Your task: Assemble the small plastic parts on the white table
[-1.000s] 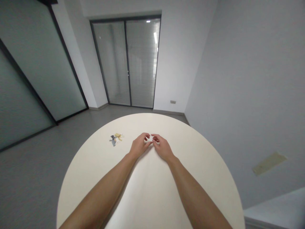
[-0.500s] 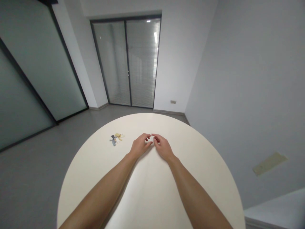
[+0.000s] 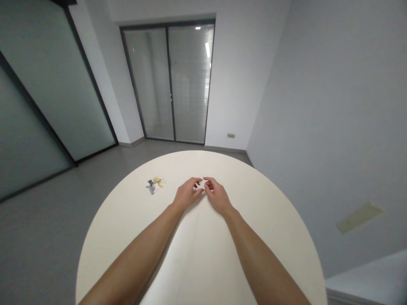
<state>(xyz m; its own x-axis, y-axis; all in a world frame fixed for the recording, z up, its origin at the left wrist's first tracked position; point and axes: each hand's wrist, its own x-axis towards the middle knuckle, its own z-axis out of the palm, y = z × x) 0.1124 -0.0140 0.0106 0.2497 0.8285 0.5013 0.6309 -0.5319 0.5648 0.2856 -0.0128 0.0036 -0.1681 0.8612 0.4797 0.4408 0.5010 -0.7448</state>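
Note:
My left hand [image 3: 187, 195] is over the middle of the round table [image 3: 203, 254], palm turned inward. Its fingers curve toward the right, with a gap between them and the thumb, and I see nothing held there. Close beside it, my right hand [image 3: 217, 197] has its fingers curled in and its thumb against them. Whatever it may pinch is too small or hidden to make out. The fingertips of both hands nearly meet. Left of my hands lies a small pile of yellow, grey and pale pieces [image 3: 157, 180], which neither hand touches.
The table's curved far edge lies a short way beyond my hands. A glass door with blinds [image 3: 189, 84] stands behind, and frosted glass panels [image 3: 41, 93] rise on the left. A grey wall [image 3: 337, 106] runs along the right side.
Both hands stay almost in place. The fingertips of my right hand shift very slightly, and the pale patch seen between the hands earlier is less visible. The pile is unmoved.

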